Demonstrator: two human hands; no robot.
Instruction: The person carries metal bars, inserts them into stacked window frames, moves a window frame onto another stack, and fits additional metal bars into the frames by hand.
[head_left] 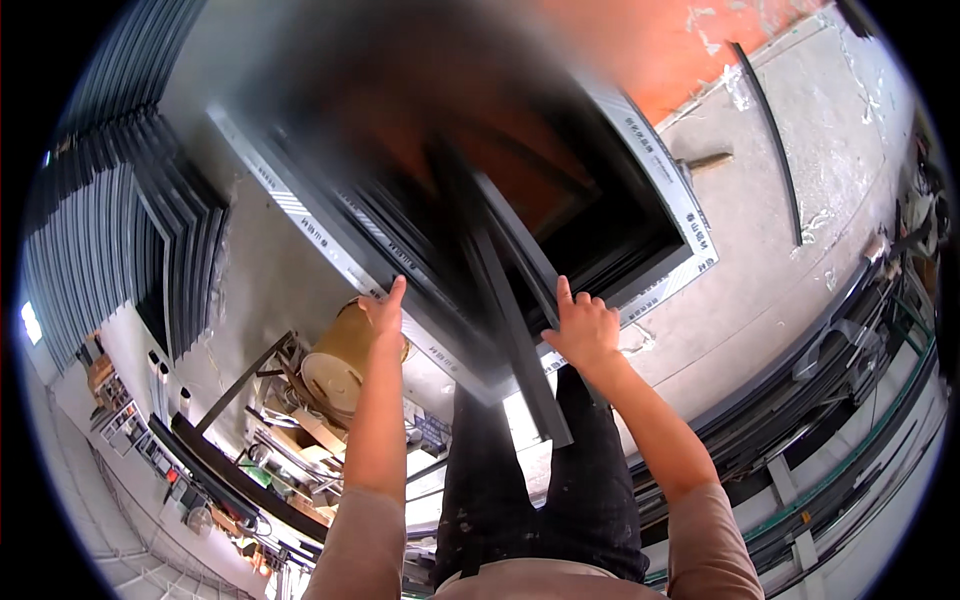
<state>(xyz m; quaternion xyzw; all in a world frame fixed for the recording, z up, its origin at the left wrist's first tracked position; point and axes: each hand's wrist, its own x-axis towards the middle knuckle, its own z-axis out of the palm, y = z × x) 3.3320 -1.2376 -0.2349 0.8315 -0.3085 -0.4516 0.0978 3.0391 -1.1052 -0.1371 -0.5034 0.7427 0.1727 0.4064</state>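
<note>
In front of me is a large rectangular metal frame, dark inside, with pale printed protective film on its outer faces. A long dark profile bar slants across its opening, and its near end sticks out past the frame over my legs. Beside it lies a second dark bar. My right hand grips this second bar's near end, with the index finger laid along it and the thumb at its left. On the frame's left side rests my left hand, index finger stretched and thumb apart. The far part is blurred and dark.
Stacks of grey profiles stand at the left. A round tan drum is beside my left forearm. More long bars lie on racks at the right. One thin dark strip lies on the concrete floor, near an orange surface.
</note>
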